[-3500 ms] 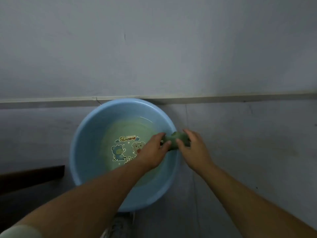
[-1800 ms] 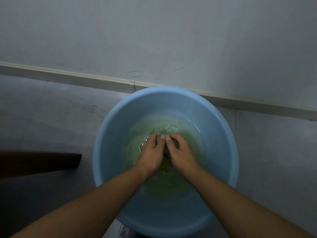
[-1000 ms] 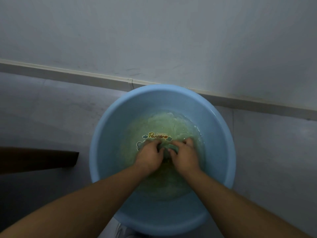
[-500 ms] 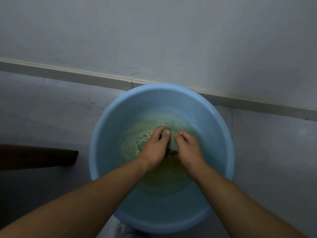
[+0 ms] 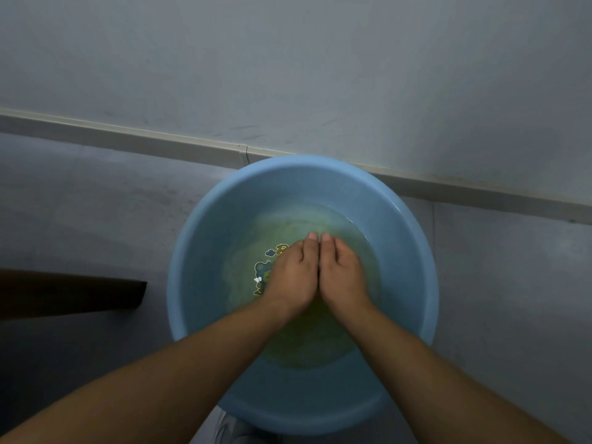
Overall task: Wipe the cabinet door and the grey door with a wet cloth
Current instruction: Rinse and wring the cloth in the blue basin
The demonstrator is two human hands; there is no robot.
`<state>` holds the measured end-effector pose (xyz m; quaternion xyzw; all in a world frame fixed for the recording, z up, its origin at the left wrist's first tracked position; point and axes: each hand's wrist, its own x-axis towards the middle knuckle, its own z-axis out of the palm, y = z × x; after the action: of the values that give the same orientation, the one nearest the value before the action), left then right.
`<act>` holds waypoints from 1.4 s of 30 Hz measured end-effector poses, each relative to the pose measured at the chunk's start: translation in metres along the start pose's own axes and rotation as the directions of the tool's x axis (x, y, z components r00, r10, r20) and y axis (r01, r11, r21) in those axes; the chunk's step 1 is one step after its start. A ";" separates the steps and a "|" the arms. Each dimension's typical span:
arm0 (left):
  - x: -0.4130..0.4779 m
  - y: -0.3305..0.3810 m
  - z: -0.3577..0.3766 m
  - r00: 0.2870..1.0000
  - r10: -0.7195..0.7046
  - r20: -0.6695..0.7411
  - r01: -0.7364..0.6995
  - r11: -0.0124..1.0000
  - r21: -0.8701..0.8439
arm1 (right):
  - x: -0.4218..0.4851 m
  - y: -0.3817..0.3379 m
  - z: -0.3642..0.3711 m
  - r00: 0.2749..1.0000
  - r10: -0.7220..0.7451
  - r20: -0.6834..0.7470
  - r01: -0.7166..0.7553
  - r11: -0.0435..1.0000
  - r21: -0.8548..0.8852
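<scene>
Blue basin (image 5: 205,251), left hand (image 5: 293,277) and right hand (image 5: 342,274) half-sunk, grasp cannot be told

**Surface notes: materials and finish**

Basin (image 5: 198,251): smooth blue plastic with a soft sheen on the rim. Water (image 5: 307,341) round my left hand (image 5: 293,277) and right hand (image 5: 342,277): cloudy yellow-green, glossy at the far edge. Cartoon print (image 5: 266,274) on the bottom: flat colour. Wall (image 5: 288,59), upper frame: matt paint, faint scuffs. Floor (image 5: 80,203): smooth grey with a dull shine. Board (image 5: 64,293) at the left edge: dark brown, looks like wood, matt.
</scene>
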<state>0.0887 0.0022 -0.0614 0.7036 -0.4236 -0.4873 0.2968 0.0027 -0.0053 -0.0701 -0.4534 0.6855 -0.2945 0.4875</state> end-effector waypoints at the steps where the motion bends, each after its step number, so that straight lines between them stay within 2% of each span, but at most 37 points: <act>1: 0.000 0.001 -0.001 1.000 0.002 -0.001 -0.002 1.000 0.007 | 0.002 -0.001 0.000 1.000 -0.006 0.011 0.006 1.000 -0.015; 6: 0.003 0.000 0.000 1.000 -0.001 -0.008 0.002 0.998 0.059 | 0.007 -0.001 0.001 0.999 -0.016 0.036 0.019 0.996 -0.092; 10: 0.002 -0.001 -0.001 1.000 0.016 0.015 -0.017 0.997 0.071 | 0.007 -0.001 0.000 0.997 -0.019 0.069 0.025 0.996 -0.085; 14: 0.004 -0.011 -0.009 1.000 0.019 -0.012 -0.019 0.998 -0.060 | 0.005 0.000 -0.005 0.993 0.080 0.091 -0.091 0.988 0.126; 18: 0.000 -0.011 -0.014 0.998 -0.029 0.051 0.034 0.994 -0.099 | 0.002 0.001 -0.012 0.979 0.163 0.123 -0.189 0.951 0.245; 22: -0.006 -0.005 -0.012 0.998 -0.004 0.059 -0.003 0.993 0.116 | -0.004 0.004 0.004 0.984 0.149 0.099 -0.159 0.983 0.095; 27: -0.005 -0.002 -0.010 0.998 0.019 0.055 -0.030 0.978 0.208 | -0.001 0.001 0.007 0.991 0.098 0.093 -0.095 0.995 -0.032; 32: -0.002 -0.001 -0.011 0.998 0.000 0.063 -0.013 0.978 0.208 | 0.003 -0.002 0.007 0.993 0.053 0.107 -0.042 0.994 -0.103; 39: 0.001 0.000 -0.009 0.997 -0.051 0.065 0.039 0.984 0.176 | 0.003 -0.004 0.003 0.983 0.137 0.121 -0.130 0.990 -0.059; 42: -0.004 0.012 -0.012 0.981 -0.134 0.143 0.120 0.987 0.105 | -0.006 -0.014 -0.010 0.982 0.155 0.112 -0.150 0.988 -0.046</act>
<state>0.0957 0.0005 -0.0458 0.7040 -0.4219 -0.5358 0.1981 -0.0012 -0.0060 -0.0523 -0.4249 0.6944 -0.2169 0.5388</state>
